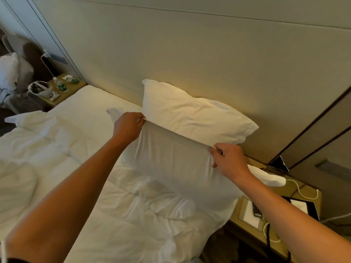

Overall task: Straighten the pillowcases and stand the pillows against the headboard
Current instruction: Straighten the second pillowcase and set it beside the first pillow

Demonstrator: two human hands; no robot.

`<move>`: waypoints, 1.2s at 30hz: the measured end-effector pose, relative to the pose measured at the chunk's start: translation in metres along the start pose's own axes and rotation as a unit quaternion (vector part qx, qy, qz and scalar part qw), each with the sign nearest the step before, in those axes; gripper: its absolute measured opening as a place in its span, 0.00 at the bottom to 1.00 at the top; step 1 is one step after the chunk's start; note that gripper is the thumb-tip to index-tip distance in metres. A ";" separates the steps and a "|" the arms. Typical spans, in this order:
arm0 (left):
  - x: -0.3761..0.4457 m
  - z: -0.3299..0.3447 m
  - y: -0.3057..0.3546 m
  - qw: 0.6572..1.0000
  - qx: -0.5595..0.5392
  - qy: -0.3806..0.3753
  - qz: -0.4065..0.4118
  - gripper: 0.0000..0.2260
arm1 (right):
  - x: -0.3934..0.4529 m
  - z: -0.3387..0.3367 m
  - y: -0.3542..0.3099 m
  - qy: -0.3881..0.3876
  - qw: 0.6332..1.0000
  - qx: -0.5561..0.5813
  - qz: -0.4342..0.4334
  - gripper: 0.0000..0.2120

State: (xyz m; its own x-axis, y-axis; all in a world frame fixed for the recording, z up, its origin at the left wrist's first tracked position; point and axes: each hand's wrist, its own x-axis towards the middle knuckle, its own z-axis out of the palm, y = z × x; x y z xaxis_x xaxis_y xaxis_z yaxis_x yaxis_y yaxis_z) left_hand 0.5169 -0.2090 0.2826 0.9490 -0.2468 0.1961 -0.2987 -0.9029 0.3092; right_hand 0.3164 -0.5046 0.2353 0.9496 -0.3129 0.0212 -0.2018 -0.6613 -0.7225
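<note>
Our held pillow [171, 168] hides the bottom edge of the rear pillow [190, 114]. Left hand [127, 128] and right hand [229, 160] each pinch its taut, white, wrinkled top hem.

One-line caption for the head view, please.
Both hands, left hand and right hand, pinch the held pillow's top edge taut before a pillow against the headboard.

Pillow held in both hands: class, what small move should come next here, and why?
Probably lift it and stand it against the headboard, left of the pillow already leaning there. The left hand and right hand pinch the top corners of the held pillow, its edge is pulled taut, and the headboard to the left is bare.
</note>
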 end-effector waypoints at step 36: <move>-0.049 0.188 -0.127 0.920 -0.279 -0.242 -0.133 0.40 | 0.135 0.258 0.006 -0.176 0.954 -0.226 -0.085 0.11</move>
State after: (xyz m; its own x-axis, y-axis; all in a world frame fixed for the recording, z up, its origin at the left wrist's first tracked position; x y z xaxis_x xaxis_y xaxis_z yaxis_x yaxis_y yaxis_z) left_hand 0.5272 -0.1483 0.0586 0.8893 -0.2934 -0.3508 0.0729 -0.6662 0.7422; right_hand 0.5051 -0.3748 0.0552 0.9835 0.0199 -0.1799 -0.0460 -0.9337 -0.3552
